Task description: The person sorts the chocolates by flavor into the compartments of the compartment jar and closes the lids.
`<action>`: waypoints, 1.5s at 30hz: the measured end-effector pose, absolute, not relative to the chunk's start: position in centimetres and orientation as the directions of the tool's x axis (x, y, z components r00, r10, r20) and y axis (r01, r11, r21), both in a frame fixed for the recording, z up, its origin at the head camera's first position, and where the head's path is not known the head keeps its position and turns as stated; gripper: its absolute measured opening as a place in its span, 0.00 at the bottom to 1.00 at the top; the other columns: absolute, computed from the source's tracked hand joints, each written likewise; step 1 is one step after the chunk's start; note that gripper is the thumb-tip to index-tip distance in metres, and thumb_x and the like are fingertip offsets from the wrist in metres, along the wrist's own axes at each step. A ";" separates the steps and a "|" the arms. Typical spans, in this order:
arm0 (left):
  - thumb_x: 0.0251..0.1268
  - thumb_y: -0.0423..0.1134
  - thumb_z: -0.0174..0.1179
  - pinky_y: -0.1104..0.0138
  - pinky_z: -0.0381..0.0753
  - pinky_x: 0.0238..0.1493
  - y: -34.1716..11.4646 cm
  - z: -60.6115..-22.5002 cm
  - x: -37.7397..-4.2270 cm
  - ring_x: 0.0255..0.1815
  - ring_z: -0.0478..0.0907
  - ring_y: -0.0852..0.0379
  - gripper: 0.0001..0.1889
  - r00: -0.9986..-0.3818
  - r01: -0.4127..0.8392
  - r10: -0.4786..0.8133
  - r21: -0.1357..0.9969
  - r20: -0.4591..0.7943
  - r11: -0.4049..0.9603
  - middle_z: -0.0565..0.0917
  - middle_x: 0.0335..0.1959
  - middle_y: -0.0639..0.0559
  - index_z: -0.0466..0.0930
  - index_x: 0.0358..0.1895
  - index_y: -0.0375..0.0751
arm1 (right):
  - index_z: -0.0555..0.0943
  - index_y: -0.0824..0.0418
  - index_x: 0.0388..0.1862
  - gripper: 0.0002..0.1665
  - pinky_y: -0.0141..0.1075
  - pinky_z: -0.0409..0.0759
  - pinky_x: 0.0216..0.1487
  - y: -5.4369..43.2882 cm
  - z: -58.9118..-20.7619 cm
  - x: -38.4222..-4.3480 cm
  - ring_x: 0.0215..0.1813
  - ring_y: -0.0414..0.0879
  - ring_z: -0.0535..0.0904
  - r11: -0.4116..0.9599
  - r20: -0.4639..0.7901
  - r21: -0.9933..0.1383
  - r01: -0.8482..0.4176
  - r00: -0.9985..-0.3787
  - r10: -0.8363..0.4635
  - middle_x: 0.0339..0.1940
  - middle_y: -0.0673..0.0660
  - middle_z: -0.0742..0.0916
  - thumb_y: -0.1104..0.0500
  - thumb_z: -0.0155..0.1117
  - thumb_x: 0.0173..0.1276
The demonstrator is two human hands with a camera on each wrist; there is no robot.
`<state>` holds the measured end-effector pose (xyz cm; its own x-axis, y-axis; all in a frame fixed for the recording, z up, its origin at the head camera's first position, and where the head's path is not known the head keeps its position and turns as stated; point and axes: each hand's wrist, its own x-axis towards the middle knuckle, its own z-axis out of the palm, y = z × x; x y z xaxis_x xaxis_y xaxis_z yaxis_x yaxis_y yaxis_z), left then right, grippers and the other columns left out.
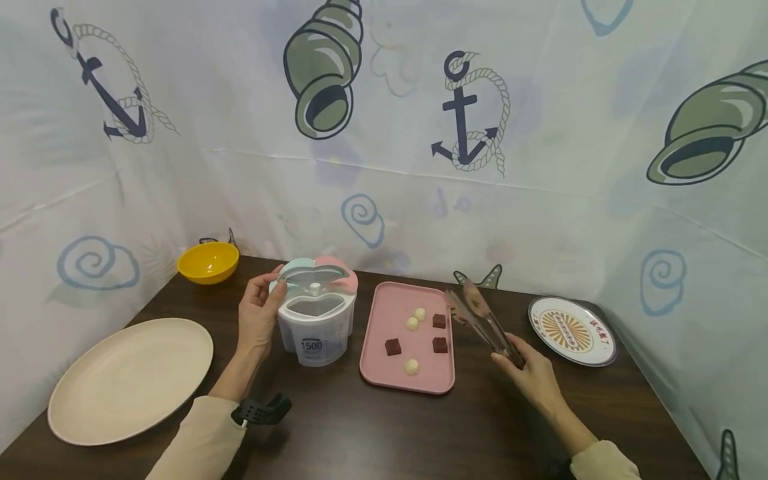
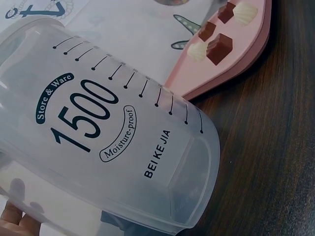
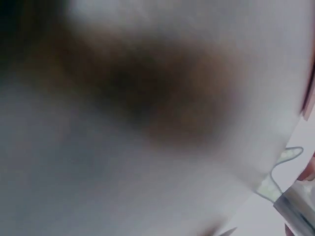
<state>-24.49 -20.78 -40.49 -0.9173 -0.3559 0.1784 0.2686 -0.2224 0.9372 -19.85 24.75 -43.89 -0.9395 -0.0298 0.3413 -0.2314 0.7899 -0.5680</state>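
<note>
My left hand (image 1: 257, 319) grips the left upper side of a clear storage container (image 1: 315, 333), marked 1500, with teal and pink lid sections. A heart-shaped opening shows at the front of its top. My right hand (image 1: 534, 373) holds metal tongs (image 1: 493, 328), their tips parted above the right edge of a pink tray (image 1: 378, 373). On that tray lie several chocolates, brown blocks (image 1: 393, 347) and white shell-shaped pieces (image 1: 411, 367). The left wrist view shows the container wall and fingertips (image 2: 22, 221) behind it. Blur covers most of the right wrist view.
A large cream oval plate (image 1: 132, 380) lies at the left, with a yellow bowl (image 1: 209, 263) behind it. To the right sits a white patterned plate (image 1: 600, 343). Printed cloth (image 1: 396, 173) hangs behind the dark wooden table (image 1: 360, 440) and at its sides.
</note>
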 end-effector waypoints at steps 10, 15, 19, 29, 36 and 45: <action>0.64 0.40 0.59 0.80 0.72 0.55 -20.9 -40.6 -24.5 0.60 0.71 0.66 0.10 -0.922 0.249 -0.347 0.948 0.170 -0.197 0.73 0.65 0.48 0.72 0.46 0.48 | 0.81 0.60 0.51 0.25 0.28 0.74 0.31 22.8 -43.5 -21.1 0.31 0.35 0.75 0.671 0.283 -0.573 -0.470 -0.882 -0.377 0.39 0.54 0.87 0.51 0.71 0.56; 0.64 0.40 0.59 0.79 0.72 0.55 -20.9 -40.6 -24.6 0.60 0.71 0.65 0.10 -0.919 0.261 -0.351 0.945 0.180 -0.198 0.74 0.63 0.50 0.72 0.46 0.48 | 0.82 0.62 0.48 0.23 0.27 0.74 0.30 22.1 -43.4 -21.8 0.30 0.34 0.74 0.647 0.285 -0.563 -0.515 -0.855 -0.433 0.38 0.54 0.87 0.51 0.71 0.56; 0.64 0.40 0.59 0.79 0.71 0.56 -20.8 -40.7 -24.6 0.61 0.71 0.63 0.10 -0.919 0.264 -0.346 0.945 0.187 -0.193 0.74 0.63 0.50 0.72 0.46 0.48 | 0.82 0.63 0.47 0.23 0.28 0.75 0.31 21.8 -43.2 -22.2 0.31 0.34 0.74 0.645 0.270 -0.548 -0.533 -0.842 -0.467 0.38 0.55 0.87 0.51 0.70 0.57; 0.64 0.40 0.59 0.79 0.71 0.56 -21.0 -40.5 -24.7 0.62 0.71 0.62 0.10 -0.916 0.259 -0.355 0.950 0.185 -0.174 0.73 0.64 0.48 0.72 0.47 0.48 | 0.83 0.60 0.43 0.18 0.29 0.76 0.36 21.2 -43.2 -23.4 0.35 0.35 0.75 0.627 0.261 -0.526 -0.574 -0.811 -0.523 0.38 0.52 0.87 0.52 0.70 0.57; 0.65 0.40 0.59 0.79 0.71 0.56 -21.0 -40.5 -24.4 0.62 0.71 0.63 0.10 -0.920 0.256 -0.346 0.950 0.182 -0.180 0.73 0.65 0.48 0.72 0.46 0.50 | 0.83 0.60 0.44 0.19 0.32 0.79 0.41 21.1 -43.4 -23.8 0.40 0.36 0.79 0.615 0.255 -0.526 -0.587 -0.799 -0.544 0.40 0.52 0.88 0.50 0.69 0.57; 0.64 0.40 0.60 0.79 0.72 0.55 -21.0 -40.5 -24.5 0.60 0.71 0.64 0.10 -0.920 0.248 -0.352 0.950 0.171 -0.188 0.75 0.63 0.51 0.72 0.46 0.50 | 0.83 0.59 0.43 0.15 0.27 0.73 0.28 21.0 -43.4 -24.1 0.28 0.33 0.73 0.604 0.229 -0.560 -0.567 -0.807 -0.545 0.32 0.49 0.85 0.54 0.69 0.59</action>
